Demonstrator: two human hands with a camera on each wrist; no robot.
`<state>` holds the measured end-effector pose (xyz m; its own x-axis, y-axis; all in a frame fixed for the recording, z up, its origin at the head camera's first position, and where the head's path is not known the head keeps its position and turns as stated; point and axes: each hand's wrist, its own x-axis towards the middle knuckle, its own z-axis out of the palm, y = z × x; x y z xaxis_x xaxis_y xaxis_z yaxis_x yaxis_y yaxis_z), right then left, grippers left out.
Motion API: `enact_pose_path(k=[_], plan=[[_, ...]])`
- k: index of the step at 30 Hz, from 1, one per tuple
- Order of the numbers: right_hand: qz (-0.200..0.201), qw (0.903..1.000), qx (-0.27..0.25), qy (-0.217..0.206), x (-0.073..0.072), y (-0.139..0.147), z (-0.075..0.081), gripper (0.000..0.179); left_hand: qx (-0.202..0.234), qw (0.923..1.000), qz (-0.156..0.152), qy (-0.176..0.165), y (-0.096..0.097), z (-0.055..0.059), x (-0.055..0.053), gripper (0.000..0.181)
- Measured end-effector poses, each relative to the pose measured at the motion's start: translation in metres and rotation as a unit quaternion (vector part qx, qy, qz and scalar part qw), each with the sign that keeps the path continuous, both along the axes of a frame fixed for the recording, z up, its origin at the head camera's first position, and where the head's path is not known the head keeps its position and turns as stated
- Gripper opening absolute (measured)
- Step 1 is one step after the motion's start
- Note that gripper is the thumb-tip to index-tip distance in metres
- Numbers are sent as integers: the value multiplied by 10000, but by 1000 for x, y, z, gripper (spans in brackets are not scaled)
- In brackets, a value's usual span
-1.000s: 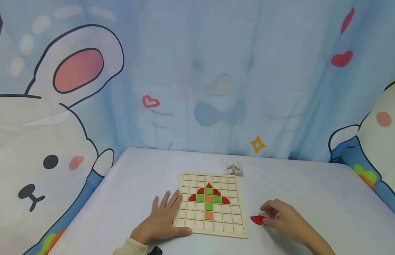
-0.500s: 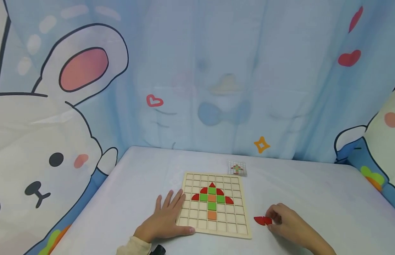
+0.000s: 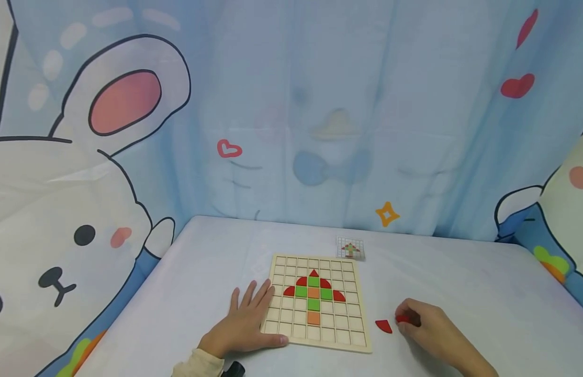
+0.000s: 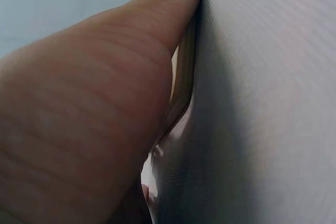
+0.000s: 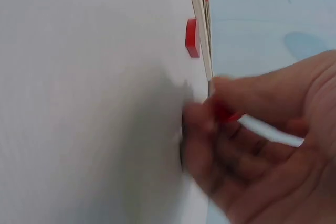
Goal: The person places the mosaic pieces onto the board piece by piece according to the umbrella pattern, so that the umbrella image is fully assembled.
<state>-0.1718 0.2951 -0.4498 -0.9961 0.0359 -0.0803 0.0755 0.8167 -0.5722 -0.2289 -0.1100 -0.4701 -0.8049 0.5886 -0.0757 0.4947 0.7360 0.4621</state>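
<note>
A wooden grid board lies on the table with red, green and orange pieces set in its cells, forming a tree-like or rocket-like figure. My left hand rests spread along the board's left edge, its thumb at the near left corner. To the right of the board, my right hand pinches a red piece between thumb and fingers, which partly hide it; in the right wrist view the red piece is blurred. A second red piece, a quarter circle, lies on the table between the board and that hand.
A small pattern card with a similar figure lies behind the board's far right corner. The white table ends at a blue curtain printed with cartoon animals. A dark object shows at my left wrist.
My right hand has picked one red piece away from the other, which stays on the table. The left hand has kept its place on the board. The head view has shifted slightly.
</note>
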Motion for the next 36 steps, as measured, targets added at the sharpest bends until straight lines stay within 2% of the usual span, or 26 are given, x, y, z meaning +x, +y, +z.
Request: enact_pose_path(k=[3, 6, 10, 16, 19, 23, 29, 36], plan=[[-34, 9991, -402, 163, 3, 1, 3, 18, -11, 10000, -6, 9, 0, -1, -1, 117], [206, 9957, -795, 432, 7, 2, 5, 22, -44, 10000, 5, 6, 1, 0, -2, 118], [576, 9920, -891, 683, 8, 1, 7, 28, -9, 10000, 8, -18, 1, 1, -1, 117], [1107, 9800, -1586, 480, 4, -10, 15, 37, 37, 10000, -16, -1, 0, 3, 1, 116], [992, 9773, -1846, 312, 0, -23, 19, 37, 40, 10000, 12, -26, 0, 1, 0, 116], [951, 9724, -2128, 90, -4, -38, 21, 27, 47, 10000, 33, -60, -1, 0, -1, 117], [1424, 9569, -2533, -11, -10, -57, 26, 12, 70, 10000, 12, -38, -1, 4, 1, 116], [1752, 9485, -2637, 43, -17, -79, 22, 8, 45, 10000, 7, -35, -1, 2, 0, 116]])
